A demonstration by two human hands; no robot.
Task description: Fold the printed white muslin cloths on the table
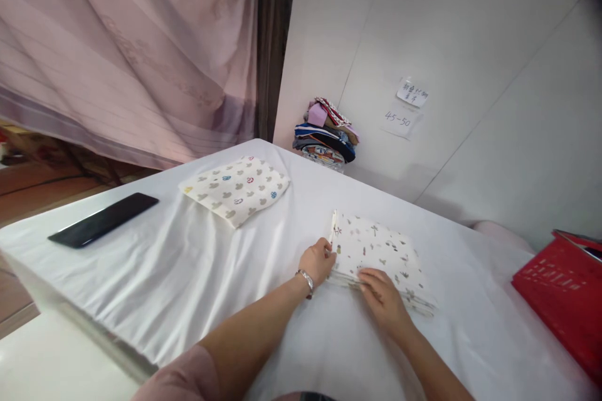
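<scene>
A folded white cloth with small printed figures [376, 249] lies on the white-covered table [197, 263]. My left hand [318, 261], with a bracelet at the wrist, is closed in a pinch on the cloth's left edge. My right hand [383, 293] lies flat on the near edge of the same cloth, fingers stretched out and pressing on it. A second folded cloth with a cloud print [235, 188] rests farther left on the table, away from both hands.
A black phone [103, 219] lies near the table's left edge. A pile of folded colourful clothes [327, 131] sits at the far corner against the wall. A red plastic basket [564, 288] stands at the right. Two paper notes [407, 106] hang on the wall.
</scene>
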